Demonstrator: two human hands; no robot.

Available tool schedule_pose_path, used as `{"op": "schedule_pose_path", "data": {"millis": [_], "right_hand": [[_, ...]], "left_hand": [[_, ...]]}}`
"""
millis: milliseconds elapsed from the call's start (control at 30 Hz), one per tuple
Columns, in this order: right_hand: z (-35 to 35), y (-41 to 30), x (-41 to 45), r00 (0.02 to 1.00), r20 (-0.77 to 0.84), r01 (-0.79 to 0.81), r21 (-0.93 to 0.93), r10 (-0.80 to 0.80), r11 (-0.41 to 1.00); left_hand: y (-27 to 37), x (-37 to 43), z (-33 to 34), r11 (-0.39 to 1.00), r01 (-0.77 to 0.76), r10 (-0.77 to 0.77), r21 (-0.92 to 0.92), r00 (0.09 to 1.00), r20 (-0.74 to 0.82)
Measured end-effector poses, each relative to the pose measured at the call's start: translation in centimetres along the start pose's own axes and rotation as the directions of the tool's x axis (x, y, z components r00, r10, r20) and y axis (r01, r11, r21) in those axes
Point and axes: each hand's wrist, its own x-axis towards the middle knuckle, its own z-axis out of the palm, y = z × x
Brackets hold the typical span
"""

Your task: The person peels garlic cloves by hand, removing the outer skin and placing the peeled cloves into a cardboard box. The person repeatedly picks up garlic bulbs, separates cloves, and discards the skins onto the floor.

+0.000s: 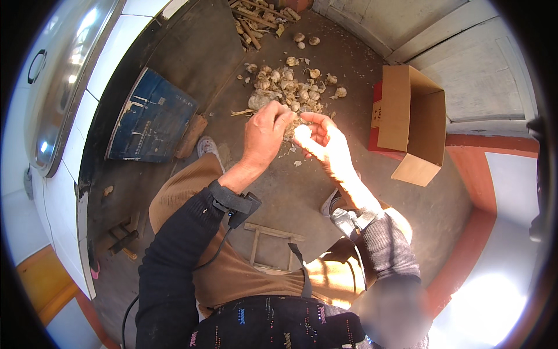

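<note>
Both hands are raised close together over the floor, just on the near side of a heap of garlic bulbs (287,83) with loose dry skins. My left hand (266,131) has its thumb and fingertips pinched together at the middle; what lies between them is too small to tell. Bright sunlight falls on my right hand (324,141), whose curled fingers hold a pale garlic bulb (302,132), partly washed out by glare. Its index finger and thumb point towards the left hand's fingertips. A few stray bulbs (314,40) lie beyond the heap.
An open cardboard box (393,109) stands at the right by a pale cabinet (475,74). Corncobs and sticks (261,19) lie at the far end. At the left, a blue board (152,120) leans beside a brick (192,136). A wooden frame (274,231) sits between the legs.
</note>
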Motion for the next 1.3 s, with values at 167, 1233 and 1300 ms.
{"op": "schedule_pose_path", "data": {"millis": [167,1233,1300], "right_hand": [[-0.7,-0.6,0.2,0.988,0.043,-0.155,0.099,0.152,0.983],[-9.5,39.0,9.0,0.889,-0.449,-0.339,-0.775,-0.088,0.534],[-9.1,39.7,9.5,0.875,-0.475,-0.361,-0.769,-0.093,0.527]], "left_hand": [[-0.8,0.2,0.5,0.988,-0.09,0.121,0.124,0.955,-0.271],[-0.7,-2.7,-2.9,0.992,0.102,-0.119,0.075,0.95,0.289],[-0.8,-2.8,-3.1,0.987,0.097,-0.134,0.13,0.939,0.316]]}}
